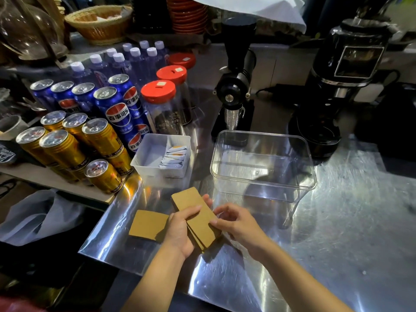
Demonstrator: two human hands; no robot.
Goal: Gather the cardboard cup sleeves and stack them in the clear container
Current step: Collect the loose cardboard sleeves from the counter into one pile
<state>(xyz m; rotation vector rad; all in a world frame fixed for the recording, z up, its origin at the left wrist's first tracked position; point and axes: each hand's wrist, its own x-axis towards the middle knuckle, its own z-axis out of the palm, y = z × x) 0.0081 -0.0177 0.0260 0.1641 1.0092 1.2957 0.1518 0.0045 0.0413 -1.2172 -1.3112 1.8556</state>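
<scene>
A stack of flat brown cardboard cup sleeves (195,216) is held just above the steel counter near its front. My left hand (180,230) grips the stack from the left, thumb on top. My right hand (234,224) pinches its right edge. A second small pile of cup sleeves (147,224) lies flat on the counter just left of my left hand. The clear container (263,140) stands open and upright behind my hands, slightly to the right, with nothing in it.
A white tray (144,163) with sachets sits left of the container. Gold and blue cans (101,140), water bottles and red-lidded jars (162,104) crowd the back left. A black grinder (236,93) and a coffee machine (337,86) stand behind. The counter's left edge (99,228) is near.
</scene>
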